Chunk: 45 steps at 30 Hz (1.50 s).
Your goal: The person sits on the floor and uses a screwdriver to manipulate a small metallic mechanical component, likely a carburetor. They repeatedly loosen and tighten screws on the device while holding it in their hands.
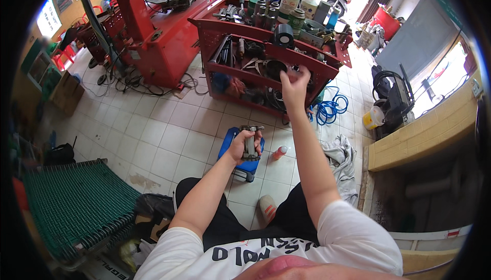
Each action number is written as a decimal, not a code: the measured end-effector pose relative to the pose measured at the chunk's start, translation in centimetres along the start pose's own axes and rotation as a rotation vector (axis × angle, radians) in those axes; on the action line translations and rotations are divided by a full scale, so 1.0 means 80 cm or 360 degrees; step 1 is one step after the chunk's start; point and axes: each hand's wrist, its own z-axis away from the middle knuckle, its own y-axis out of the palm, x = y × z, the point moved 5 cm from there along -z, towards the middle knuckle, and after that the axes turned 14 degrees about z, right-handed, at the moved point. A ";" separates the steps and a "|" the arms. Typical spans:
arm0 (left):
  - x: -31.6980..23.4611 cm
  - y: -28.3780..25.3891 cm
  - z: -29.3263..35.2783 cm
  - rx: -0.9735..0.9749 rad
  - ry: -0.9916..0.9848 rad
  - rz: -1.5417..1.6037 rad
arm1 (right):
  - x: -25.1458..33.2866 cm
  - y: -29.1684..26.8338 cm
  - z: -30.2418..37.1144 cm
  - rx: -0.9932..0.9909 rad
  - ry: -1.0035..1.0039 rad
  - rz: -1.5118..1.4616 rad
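My left hand [239,147] is wrapped round a grey metal part [250,146] with a wider crosspiece at its top and a dark, curved lower end; its exact kind I cannot make out. Below it stands a low blue stool [228,146] between my knees. My right hand [295,86] reaches out to the middle tray of a red tool cart [240,78]. Its thumb and fingers are apart, slightly blurred, beside a dark round thing [275,69] in the tray. Nothing plainly sits between them.
Bottles [289,0], cans and tools crowd the cart's top. A small bottle with a reddish cap [279,152] stands on the tiles. Coiled blue hose [330,107] and a grey cloth [339,162] lie at right. A green woven seat [76,206] is at left.
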 end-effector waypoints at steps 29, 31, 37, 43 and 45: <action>0.026 -0.017 0.004 -0.0013 -0.0261 0.0276 | -0.062 -0.021 0.213 0.1514 0.0903 -0.0046; 0.029 -0.019 0.004 -0.0020 -0.0277 0.0192 | -0.058 -0.021 0.217 0.1467 0.0840 0.0041; 0.024 -0.024 0.006 -0.0067 -0.0234 0.0215 | -0.026 -0.017 0.217 0.1173 0.0550 -0.0254; 0.025 -0.021 0.003 0.0011 -0.0273 0.0190 | -0.052 -0.021 0.215 0.1372 0.0864 -0.0115; 0.025 -0.021 0.003 0.0015 -0.0269 0.0205 | -0.045 -0.023 0.213 0.1351 0.0741 -0.0132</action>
